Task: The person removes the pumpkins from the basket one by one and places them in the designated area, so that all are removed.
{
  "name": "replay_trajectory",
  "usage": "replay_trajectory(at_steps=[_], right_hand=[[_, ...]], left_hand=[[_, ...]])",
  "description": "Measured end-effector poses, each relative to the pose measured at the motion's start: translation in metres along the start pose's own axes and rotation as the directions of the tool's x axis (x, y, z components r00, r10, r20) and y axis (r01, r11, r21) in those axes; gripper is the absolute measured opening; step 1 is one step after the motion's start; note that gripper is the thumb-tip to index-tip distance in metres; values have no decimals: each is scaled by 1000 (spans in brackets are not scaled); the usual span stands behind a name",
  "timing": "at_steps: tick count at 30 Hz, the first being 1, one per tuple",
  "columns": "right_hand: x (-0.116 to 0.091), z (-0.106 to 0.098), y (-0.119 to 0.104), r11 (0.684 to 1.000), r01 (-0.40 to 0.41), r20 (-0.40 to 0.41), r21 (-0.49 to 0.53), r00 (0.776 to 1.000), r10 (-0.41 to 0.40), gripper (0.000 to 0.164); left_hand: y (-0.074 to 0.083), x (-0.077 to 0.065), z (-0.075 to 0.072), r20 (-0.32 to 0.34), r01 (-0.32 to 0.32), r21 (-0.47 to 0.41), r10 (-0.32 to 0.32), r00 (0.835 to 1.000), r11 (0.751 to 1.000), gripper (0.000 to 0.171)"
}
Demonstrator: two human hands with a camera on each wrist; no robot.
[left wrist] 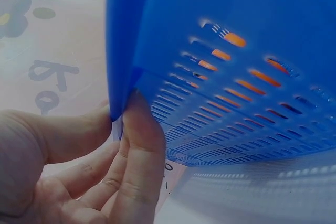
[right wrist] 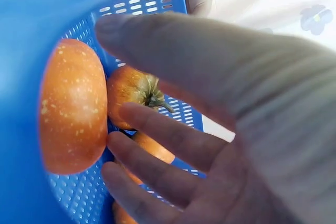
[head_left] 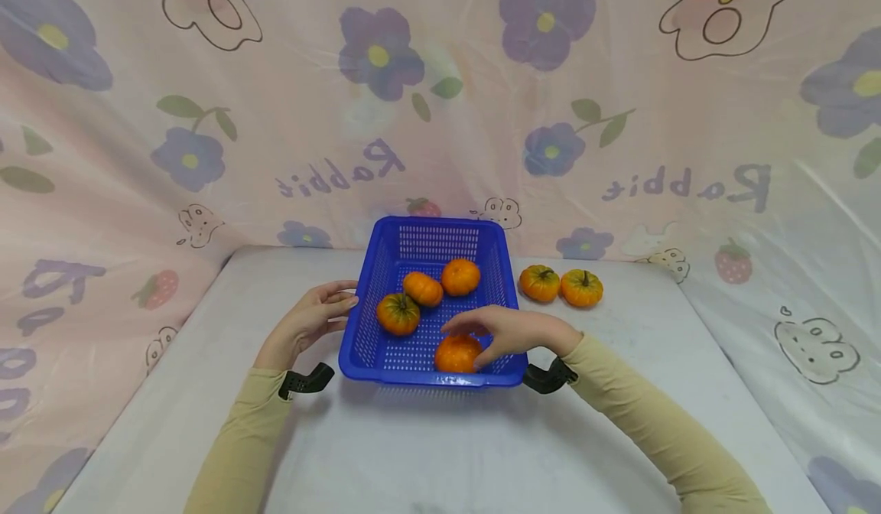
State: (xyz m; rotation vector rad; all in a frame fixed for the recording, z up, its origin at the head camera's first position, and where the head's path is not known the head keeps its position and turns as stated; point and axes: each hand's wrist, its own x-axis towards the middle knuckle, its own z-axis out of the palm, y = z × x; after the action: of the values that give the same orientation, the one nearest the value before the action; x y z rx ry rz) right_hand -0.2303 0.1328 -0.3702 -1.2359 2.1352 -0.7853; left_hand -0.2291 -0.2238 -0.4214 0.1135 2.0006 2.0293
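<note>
Creased backdrop [head_left: 468, 147]; slotted plastic basket [head_left: 413, 378]; squat pumpkins [head_left: 399, 317].

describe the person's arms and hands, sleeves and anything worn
The long, plain beige fabric left sleeve and matching right sleeve reach the wrists. A curved, perforated black piece juts out at the left wrist, a similar black piece at the right. The left hand and right hand are bare: no gloves show.
</note>
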Motion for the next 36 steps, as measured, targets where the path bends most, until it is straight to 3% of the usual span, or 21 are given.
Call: replay_trajectory(at_steps=[19,26,36], right_hand=[[8,-3,6,994,-86,17,-62,996,87,58],[11,-1,2,960,-210,13,-187,976,216,57],[25,-3,-8,919,-287,71,-272,946,316,54]], left_hand=[[1,1,2,-9,8,-2,-8,1000,1000,52],[0,1,2,1,6,4,-6,1000,1000,53],[0,1,0,1,2,-10,-2,1000,1000,53]])
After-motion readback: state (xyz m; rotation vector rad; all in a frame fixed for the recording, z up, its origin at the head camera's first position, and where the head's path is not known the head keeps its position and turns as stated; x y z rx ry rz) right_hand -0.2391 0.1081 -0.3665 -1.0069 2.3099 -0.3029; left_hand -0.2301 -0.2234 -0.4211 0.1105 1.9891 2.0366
